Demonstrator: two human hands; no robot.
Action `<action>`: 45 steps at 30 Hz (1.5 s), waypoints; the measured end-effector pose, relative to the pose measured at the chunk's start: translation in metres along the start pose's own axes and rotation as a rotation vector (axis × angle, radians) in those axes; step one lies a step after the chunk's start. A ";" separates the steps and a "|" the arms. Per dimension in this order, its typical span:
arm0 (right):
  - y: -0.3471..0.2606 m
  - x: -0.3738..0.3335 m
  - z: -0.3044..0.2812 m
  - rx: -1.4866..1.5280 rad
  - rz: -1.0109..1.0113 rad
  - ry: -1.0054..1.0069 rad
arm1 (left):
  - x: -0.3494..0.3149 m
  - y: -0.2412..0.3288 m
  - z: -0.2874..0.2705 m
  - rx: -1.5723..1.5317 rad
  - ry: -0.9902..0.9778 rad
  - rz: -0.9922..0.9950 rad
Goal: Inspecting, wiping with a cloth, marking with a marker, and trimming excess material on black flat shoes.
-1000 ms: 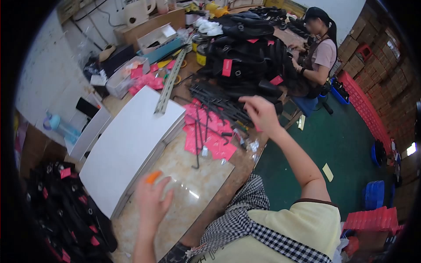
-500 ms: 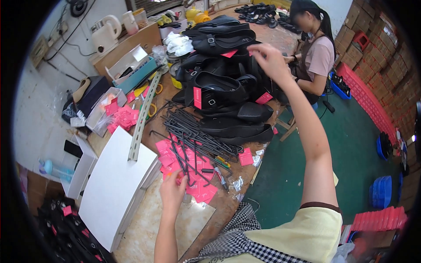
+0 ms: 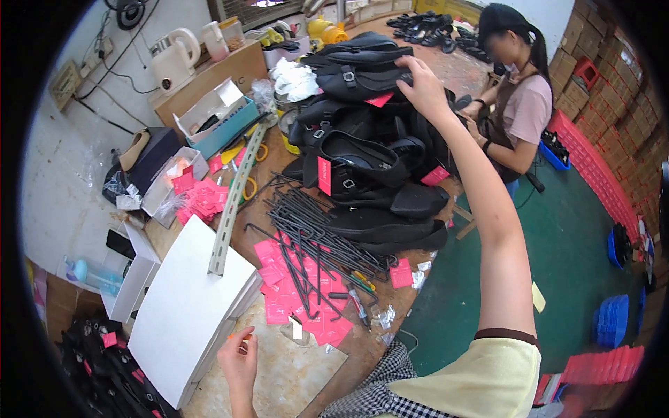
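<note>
My right hand [image 3: 426, 89] reaches to the top of a pile of black shoes. Its thumb and fingers close round the right end of a black buckled shoe [image 3: 359, 82], which has a pink tag [image 3: 380, 99] under it. Low over the table, by the white boxes, my left hand [image 3: 240, 362] has its fingers curled together. A bit of orange shows at its fingertips, too small to name. Pink tags [image 3: 277, 306] lie spread beyond that hand, partly under a heap of thin black bent rods [image 3: 313, 226]. Another black shoe [image 3: 362, 157] in the pile carries a pink tag.
A white box stack [image 3: 185, 306] with a slotted metal strip [image 3: 233, 209] stands left of my left hand. A marker pen [image 3: 359, 306] lies near the table edge. Across the pile at right, a co-worker [image 3: 519, 104] sits. Blue baskets [image 3: 612, 320] stand on the green floor.
My left hand has drawn back from the pink tags toward the lower left. My right hand has come onto the end of the top buckled shoe. The view has shifted slightly.
</note>
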State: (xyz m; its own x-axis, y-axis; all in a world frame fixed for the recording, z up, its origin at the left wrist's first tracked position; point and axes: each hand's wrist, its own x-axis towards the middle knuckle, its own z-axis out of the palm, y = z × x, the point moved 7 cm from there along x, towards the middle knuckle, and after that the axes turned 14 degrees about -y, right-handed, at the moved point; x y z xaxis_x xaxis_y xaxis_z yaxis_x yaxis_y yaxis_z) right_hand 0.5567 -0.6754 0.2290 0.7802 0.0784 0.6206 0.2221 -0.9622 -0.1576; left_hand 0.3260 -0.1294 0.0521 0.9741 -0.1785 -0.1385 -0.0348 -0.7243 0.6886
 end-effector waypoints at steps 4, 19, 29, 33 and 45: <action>0.015 0.061 0.042 -0.555 -0.016 0.085 | -0.007 0.014 0.010 -0.001 0.015 0.107; -0.283 -0.089 -0.023 0.623 -0.190 -0.479 | -0.063 0.018 0.014 -0.410 0.012 0.075; -0.410 -0.239 0.073 0.887 -0.521 -0.841 | -0.235 -0.198 0.033 -0.698 0.333 -0.417; -0.254 -0.104 -0.011 0.511 -0.202 -0.191 | -0.272 -0.193 0.036 -0.730 0.401 -0.595; 0.013 0.104 0.068 -0.240 0.244 -0.306 | -0.240 -0.141 0.000 -0.209 0.276 -0.762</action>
State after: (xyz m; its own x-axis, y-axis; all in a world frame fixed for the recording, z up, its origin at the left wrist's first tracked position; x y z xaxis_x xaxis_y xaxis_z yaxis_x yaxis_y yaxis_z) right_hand 0.6810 -0.6625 0.2395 0.9378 -0.1189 0.3263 -0.1029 -0.9925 -0.0659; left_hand 0.0974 0.0155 -0.0124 0.7351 0.4988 -0.4592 0.6709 -0.4372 0.5989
